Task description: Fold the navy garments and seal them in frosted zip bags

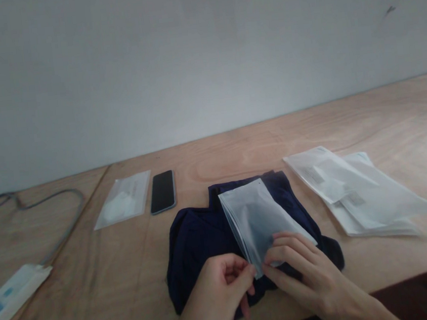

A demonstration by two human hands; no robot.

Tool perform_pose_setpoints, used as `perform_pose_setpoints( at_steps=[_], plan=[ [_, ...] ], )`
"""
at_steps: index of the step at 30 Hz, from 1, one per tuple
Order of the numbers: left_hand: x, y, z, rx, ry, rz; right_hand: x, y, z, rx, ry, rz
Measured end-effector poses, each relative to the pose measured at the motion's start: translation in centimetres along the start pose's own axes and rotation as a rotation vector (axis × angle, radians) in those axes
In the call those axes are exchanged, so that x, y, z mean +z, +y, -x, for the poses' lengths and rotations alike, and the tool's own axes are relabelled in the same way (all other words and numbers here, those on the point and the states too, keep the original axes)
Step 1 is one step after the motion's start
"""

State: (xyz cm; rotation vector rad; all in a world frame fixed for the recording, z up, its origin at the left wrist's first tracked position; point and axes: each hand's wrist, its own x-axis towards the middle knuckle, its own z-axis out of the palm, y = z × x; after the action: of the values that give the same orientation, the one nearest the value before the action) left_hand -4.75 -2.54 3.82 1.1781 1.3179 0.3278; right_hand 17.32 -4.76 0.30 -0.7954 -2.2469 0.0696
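A small stack of frosted plastic bags (259,216) lies slanted on a dark blue folded garment (195,238). My left hand (226,286) pinches the near left corner of the stack between thumb and forefinger, the other fingers curled. Across the near right part of the bags, my right hand (305,272) has its fingers bent, with thumb and fingertips at the near edge beside my left fingertips. Whether the right fingers grip a single layer or just press on the bags is hard to make out.
On the right lie several more frosted bags (388,187), overlapping. To the left are a phone (162,192) and a single frosted bag (124,200) with something white in it. A grey cable (68,226) runs to a white power strip (14,298). A pale wall (188,61) bounds the wooden table (133,270).
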Motion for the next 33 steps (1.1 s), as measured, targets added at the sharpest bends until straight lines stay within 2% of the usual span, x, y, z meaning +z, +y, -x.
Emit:
perform_pose_setpoints(
  at_steps=[7, 14, 22, 25, 28, 31, 33],
  plan=[
    [-1.1, 1.5, -0.7, 0.039, 0.039, -0.104, 0.4, -0.8, 0.3, 0.05, 0.164, -0.022],
    [-2.5, 2.9, -2.9, 0.109, 0.084, -0.158, -0.4, -1.2, 0.1, -0.004, 0.195, 0.006],
    [-3.7, 4.2, -4.0, 0.157, 0.105, -0.172, -0.8, -1.2, 0.7, 0.129, 0.164, -0.193],
    [-4.6, 4.5, -4.4, 0.172, 0.154, -0.172, -1.1, -1.5, 0.7, 0.093, 0.151, -0.192],
    [-6.2, 4.6, -5.2, 0.204, 0.268, -0.17, -1.1, -2.3, 0.6, 0.032, 0.113, -0.183],
    [-7.3, 4.2, -6.1, 0.231, 0.332, -0.169, -1.0, -2.8, 0.5, 0.022, 0.064, -0.177],
    [-7.5, 3.7, -6.6, 0.253, 0.349, -0.169, -1.1, -2.6, 0.3, 0.022, 0.052, -0.172]
  ],
)
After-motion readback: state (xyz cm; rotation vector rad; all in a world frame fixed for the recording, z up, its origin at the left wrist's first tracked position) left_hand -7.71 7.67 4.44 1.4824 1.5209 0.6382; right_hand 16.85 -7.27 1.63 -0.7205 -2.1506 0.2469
